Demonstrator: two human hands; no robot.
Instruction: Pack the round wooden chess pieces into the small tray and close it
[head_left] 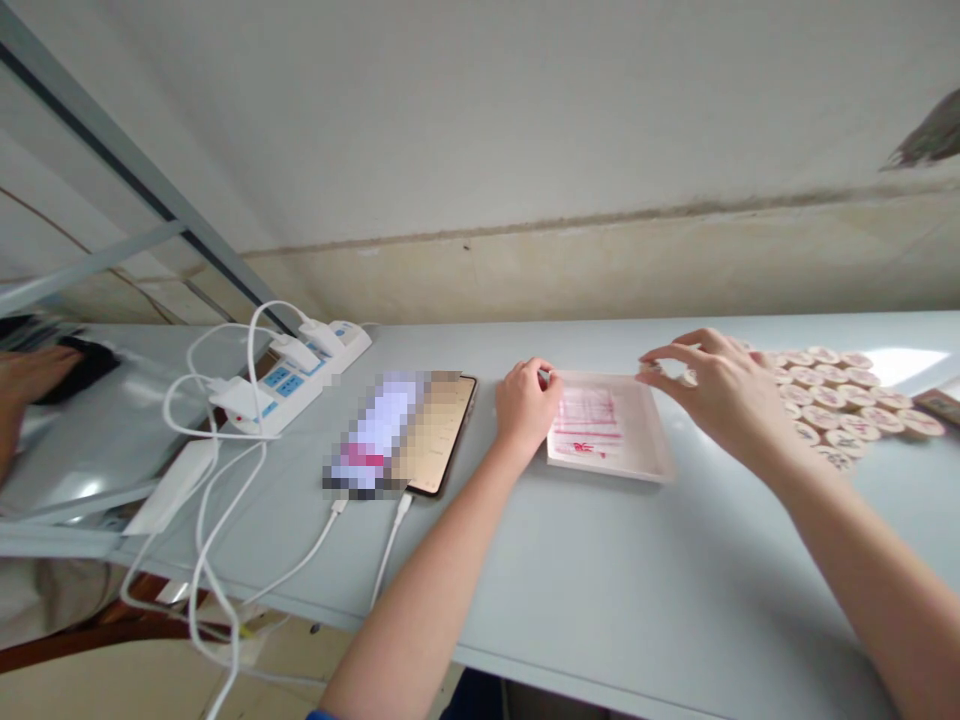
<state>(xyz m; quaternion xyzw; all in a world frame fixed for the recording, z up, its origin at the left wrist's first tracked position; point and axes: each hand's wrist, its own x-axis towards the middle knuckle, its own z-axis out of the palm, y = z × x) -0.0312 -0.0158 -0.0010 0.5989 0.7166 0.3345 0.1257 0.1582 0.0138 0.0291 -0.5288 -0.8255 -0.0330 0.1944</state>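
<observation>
A shallow white box (637, 450) lies on the table, its floor marked with pink grid lines and red characters. At its left rim is my left hand (527, 408), fingers curled and thumb pressed to the index finger on the wall. By the far right corner, my right hand (709, 385) brings thumb and index finger close together; what lies between the tips is too small to make out. Beside and behind the right hand are several round wooden xiangqi pieces (825, 395) with characters on their tops, laid in close rows and partly hidden by it.
Two phones, a pixelated one (379, 430) and one with a tan screen (442, 435), lie left of my left hand on white cables (322, 550). A white power strip (300, 370) with chargers stands further left. Another person's hand (34, 375) shows beyond the metal frame (150, 190).
</observation>
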